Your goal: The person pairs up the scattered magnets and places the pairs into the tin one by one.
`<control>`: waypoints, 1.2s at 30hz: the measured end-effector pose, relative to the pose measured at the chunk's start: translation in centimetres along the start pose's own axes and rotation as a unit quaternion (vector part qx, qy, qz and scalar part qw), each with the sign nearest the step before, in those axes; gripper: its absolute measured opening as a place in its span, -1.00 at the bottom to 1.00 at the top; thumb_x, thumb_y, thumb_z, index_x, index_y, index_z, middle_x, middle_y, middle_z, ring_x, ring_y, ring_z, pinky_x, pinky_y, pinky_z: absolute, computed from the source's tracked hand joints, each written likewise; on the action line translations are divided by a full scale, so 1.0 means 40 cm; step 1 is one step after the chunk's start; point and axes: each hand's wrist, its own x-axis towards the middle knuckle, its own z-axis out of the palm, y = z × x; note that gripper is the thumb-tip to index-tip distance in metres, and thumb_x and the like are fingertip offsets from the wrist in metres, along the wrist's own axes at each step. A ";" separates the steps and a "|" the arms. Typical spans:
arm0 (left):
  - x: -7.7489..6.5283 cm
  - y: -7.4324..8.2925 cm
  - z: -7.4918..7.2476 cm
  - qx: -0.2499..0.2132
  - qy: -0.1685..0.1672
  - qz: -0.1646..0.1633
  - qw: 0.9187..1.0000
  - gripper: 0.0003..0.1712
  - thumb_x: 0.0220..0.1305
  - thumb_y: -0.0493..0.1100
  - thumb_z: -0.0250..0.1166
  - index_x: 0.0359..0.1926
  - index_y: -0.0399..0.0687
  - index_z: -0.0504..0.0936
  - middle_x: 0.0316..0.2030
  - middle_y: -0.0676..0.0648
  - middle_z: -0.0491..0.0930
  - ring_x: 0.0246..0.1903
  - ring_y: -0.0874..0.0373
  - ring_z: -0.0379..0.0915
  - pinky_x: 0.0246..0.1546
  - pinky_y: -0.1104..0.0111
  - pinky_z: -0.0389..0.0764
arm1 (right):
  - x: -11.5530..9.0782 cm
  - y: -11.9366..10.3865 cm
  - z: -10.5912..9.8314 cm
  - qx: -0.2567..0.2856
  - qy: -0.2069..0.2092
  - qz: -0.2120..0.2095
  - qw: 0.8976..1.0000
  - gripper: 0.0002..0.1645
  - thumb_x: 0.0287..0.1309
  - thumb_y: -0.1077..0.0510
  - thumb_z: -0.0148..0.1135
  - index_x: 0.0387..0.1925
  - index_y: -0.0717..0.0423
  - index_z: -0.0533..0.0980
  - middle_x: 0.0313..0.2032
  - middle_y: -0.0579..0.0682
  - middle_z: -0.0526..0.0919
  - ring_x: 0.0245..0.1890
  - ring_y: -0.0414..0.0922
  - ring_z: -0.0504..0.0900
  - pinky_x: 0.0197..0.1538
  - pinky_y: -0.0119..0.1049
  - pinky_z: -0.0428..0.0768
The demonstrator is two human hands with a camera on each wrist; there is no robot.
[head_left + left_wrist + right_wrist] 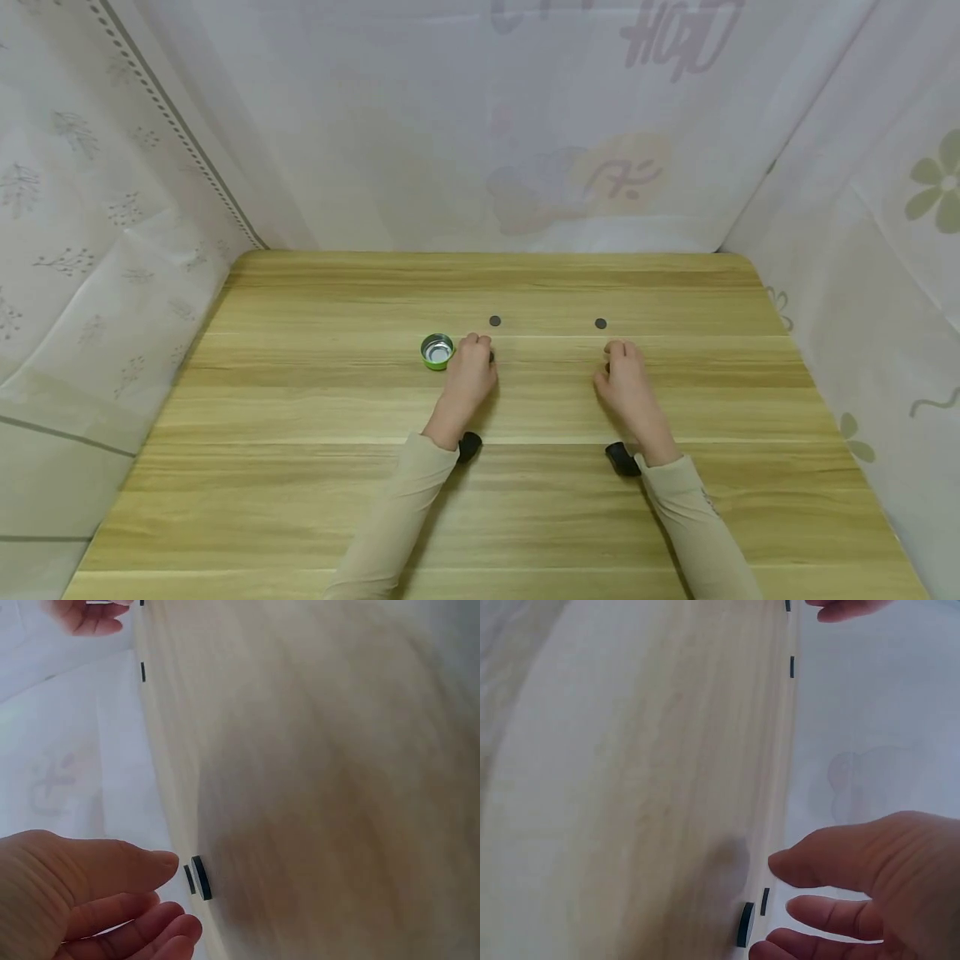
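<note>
My left hand (471,373) hovers low over the table beside a small open green tin (437,352) with a shiny inside. Close to its fingertips lies a dark round disc (201,878), and a second disc (495,321) lies farther back. My right hand (628,382) is over another dark disc (746,925), partly hidden by the hand in the head view. Beyond that lies one more disc (601,323). In both wrist views the thumb and fingers are spread apart, loosely bent, with nothing between them.
The wood-grain table (540,517) reaches back to a pale printed curtain (420,150), with similar curtains on both sides. Black straps, one on the left wrist (469,447) and one on the right wrist (622,459), stick out beside the sleeves.
</note>
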 end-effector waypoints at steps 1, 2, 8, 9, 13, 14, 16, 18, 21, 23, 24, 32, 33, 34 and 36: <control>0.001 -0.001 0.001 -0.001 -0.003 -0.001 1.000 -0.78 0.04 -0.38 0.32 -0.23 -0.39 0.59 -0.33 -0.24 0.54 -0.29 -0.09 0.51 -0.41 0.18 0.62 | 0.000 0.002 -0.001 -0.001 -0.004 0.005 1.000 -0.55 0.03 0.37 0.15 -0.03 0.53 0.33 -0.11 0.42 0.39 -0.08 0.26 0.38 -0.07 0.07 0.46; 0.002 -0.003 0.003 -0.003 -0.005 -0.001 1.000 -0.80 0.05 -0.38 0.32 -0.24 -0.38 0.59 -0.34 -0.24 0.54 -0.30 -0.09 0.52 -0.41 0.18 0.61 | -0.001 0.003 -0.001 -0.003 -0.008 0.009 1.000 -0.56 0.04 0.38 0.14 -0.03 0.53 0.33 -0.11 0.43 0.39 -0.08 0.25 0.39 -0.07 0.07 0.47; 0.007 -0.009 0.013 -0.007 -0.010 0.001 1.000 -0.90 0.07 -0.41 0.28 -0.33 -0.37 0.61 -0.40 -0.23 0.54 -0.33 -0.09 0.54 -0.43 0.20 0.61 | 0.000 0.011 -0.006 -0.018 -0.020 0.030 0.999 -0.60 0.11 0.38 0.14 -0.02 0.55 0.35 -0.07 0.47 0.39 -0.04 0.28 0.42 -0.04 0.08 0.50; 0.008 -0.010 0.014 -0.008 -0.011 0.000 1.000 -0.91 0.07 -0.42 0.27 -0.34 -0.37 0.62 -0.41 -0.23 0.54 -0.34 -0.09 0.54 -0.44 0.21 0.61 | 0.001 0.012 -0.007 -0.020 -0.021 0.032 0.999 -0.60 0.11 0.38 0.14 -0.02 0.56 0.36 -0.07 0.47 0.40 -0.04 0.29 0.43 -0.03 0.08 0.50; 0.013 -0.011 0.012 -0.014 -0.017 -0.010 1.000 -0.93 0.06 -0.45 0.23 -0.39 -0.37 0.62 -0.45 -0.21 0.50 -0.40 -0.05 0.53 -0.50 0.24 0.60 | 0.003 0.017 -0.008 -0.026 -0.023 0.036 0.999 -0.67 0.11 0.40 0.15 -0.09 0.54 0.40 -0.12 0.45 0.44 -0.08 0.29 0.47 -0.06 0.07 0.52; 0.014 -0.012 0.011 -0.016 -0.018 -0.014 1.000 -0.94 0.05 -0.46 0.22 -0.41 -0.37 0.62 -0.47 -0.20 0.49 -0.43 -0.03 0.52 -0.51 0.25 0.59 | 0.004 0.017 -0.009 -0.025 -0.023 0.035 0.999 -0.72 0.11 0.41 0.15 -0.13 0.53 0.42 -0.15 0.44 0.46 -0.11 0.28 0.48 -0.08 0.06 0.53; 0.016 -0.014 0.009 -0.021 -0.022 -0.019 0.999 -0.94 0.04 -0.47 0.20 -0.44 -0.36 0.61 -0.48 -0.20 0.48 -0.47 0.00 0.48 -0.54 0.26 0.57 | 0.007 0.019 -0.010 -0.025 -0.023 0.031 0.999 -0.80 0.10 0.42 0.15 -0.22 0.51 0.45 -0.22 0.40 0.49 -0.17 0.26 0.51 -0.14 0.04 0.55; 0.019 -0.015 0.008 -0.024 -0.027 -0.022 0.999 -0.93 0.03 -0.49 0.19 -0.50 -0.35 0.59 -0.50 -0.20 0.47 -0.51 0.04 0.42 -0.57 0.28 0.54 | 0.009 0.020 -0.011 -0.026 -0.021 0.028 0.999 -0.87 0.09 0.43 0.16 -0.30 0.48 0.48 -0.29 0.36 0.51 -0.22 0.24 0.53 -0.19 0.02 0.56; 0.024 -0.017 0.007 -0.027 -0.033 -0.024 0.999 -0.86 0.04 -0.49 0.18 -0.59 -0.31 0.54 -0.51 -0.21 0.46 -0.54 0.08 0.33 -0.60 0.31 0.49 | 0.012 0.019 -0.014 -0.033 -0.020 0.025 0.999 -0.93 0.07 0.44 0.18 -0.37 0.46 0.50 -0.34 0.33 0.54 -0.27 0.21 0.53 -0.22 0.02 0.55; 0.027 -0.017 0.007 -0.025 -0.036 -0.022 0.999 -0.79 0.05 -0.49 0.18 -0.66 -0.27 0.49 -0.52 -0.20 0.45 -0.55 0.09 0.30 -0.60 0.32 0.46 | 0.014 0.019 -0.016 -0.039 -0.020 0.024 0.999 -0.94 0.05 0.44 0.18 -0.40 0.44 0.52 -0.36 0.32 0.55 -0.28 0.19 0.53 -0.23 0.02 0.54; 0.027 -0.017 0.007 -0.024 -0.038 -0.021 0.999 -0.77 0.05 -0.48 0.18 -0.68 -0.25 0.47 -0.52 -0.19 0.45 -0.55 0.09 0.29 -0.60 0.32 0.46 | 0.015 0.018 -0.017 -0.043 -0.021 0.024 0.999 -0.95 0.05 0.44 0.18 -0.41 0.43 0.52 -0.36 0.31 0.56 -0.28 0.19 0.53 -0.23 0.02 0.54; 0.035 -0.015 0.002 -0.024 -0.049 -0.016 0.998 -0.73 0.07 -0.47 0.19 -0.70 -0.22 0.42 -0.50 -0.21 0.47 -0.53 0.08 0.29 -0.55 0.30 0.46 | 0.020 0.015 -0.022 -0.041 -0.037 0.027 0.998 -0.92 0.05 0.42 0.17 -0.38 0.43 0.55 -0.32 0.32 0.57 -0.30 0.16 0.55 -0.24 0.01 0.55; 0.036 -0.015 0.002 -0.024 -0.051 -0.016 0.998 -0.73 0.07 -0.47 0.19 -0.70 -0.22 0.42 -0.50 -0.21 0.47 -0.53 0.08 0.29 -0.55 0.30 0.46 | 0.020 0.014 -0.023 -0.038 -0.040 0.029 0.998 -0.91 0.06 0.42 0.17 -0.37 0.43 0.55 -0.31 0.32 0.57 -0.31 0.15 0.55 -0.24 0.00 0.55; 0.036 -0.014 0.003 -0.024 -0.052 -0.016 0.998 -0.73 0.06 -0.47 0.19 -0.70 -0.22 0.42 -0.50 -0.21 0.47 -0.53 0.08 0.29 -0.55 0.30 0.47 | 0.020 0.014 -0.024 -0.037 -0.043 0.030 0.998 -0.91 0.07 0.41 0.16 -0.37 0.42 0.55 -0.31 0.32 0.57 -0.32 0.14 0.54 -0.25 0.00 0.55; 0.037 -0.013 0.003 -0.023 -0.053 -0.015 0.998 -0.73 0.05 -0.47 0.20 -0.70 -0.22 0.42 -0.49 -0.21 0.48 -0.53 0.08 0.30 -0.54 0.30 0.47 | 0.020 0.012 -0.025 -0.034 -0.049 0.030 0.998 -0.92 0.08 0.41 0.16 -0.38 0.41 0.54 -0.32 0.31 0.56 -0.35 0.10 0.53 -0.28 -0.02 0.55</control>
